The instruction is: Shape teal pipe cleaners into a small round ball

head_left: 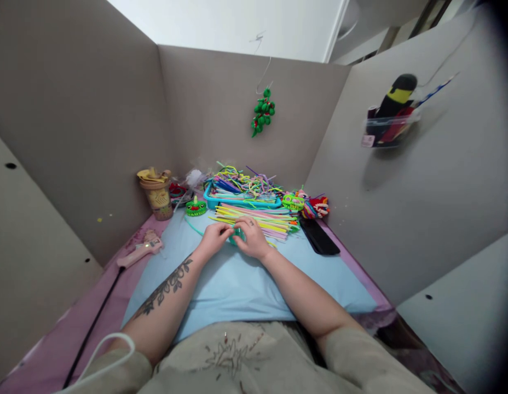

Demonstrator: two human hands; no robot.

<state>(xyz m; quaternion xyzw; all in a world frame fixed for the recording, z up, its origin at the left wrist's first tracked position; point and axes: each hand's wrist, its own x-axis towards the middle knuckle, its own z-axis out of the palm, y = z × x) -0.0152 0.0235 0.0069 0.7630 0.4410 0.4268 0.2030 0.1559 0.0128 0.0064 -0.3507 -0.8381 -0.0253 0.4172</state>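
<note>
Hands meet over a light blue mat on the desk. From the head view, the left hand and right hand sit close together, fingers curled inward and pinching a small teal pipe-cleaner piece between them; the piece lies between the two hands, mostly hidden by the fingers. Just beyond the piece lies a bundle of coloured pipe cleaners, and behind that bundle a blue tray heaped with more. Left of the bundle stands a green figure; further left, a yellow cup. Right of the bundle lies a black case. A pink glue gun rests well left of the piece.
</note>
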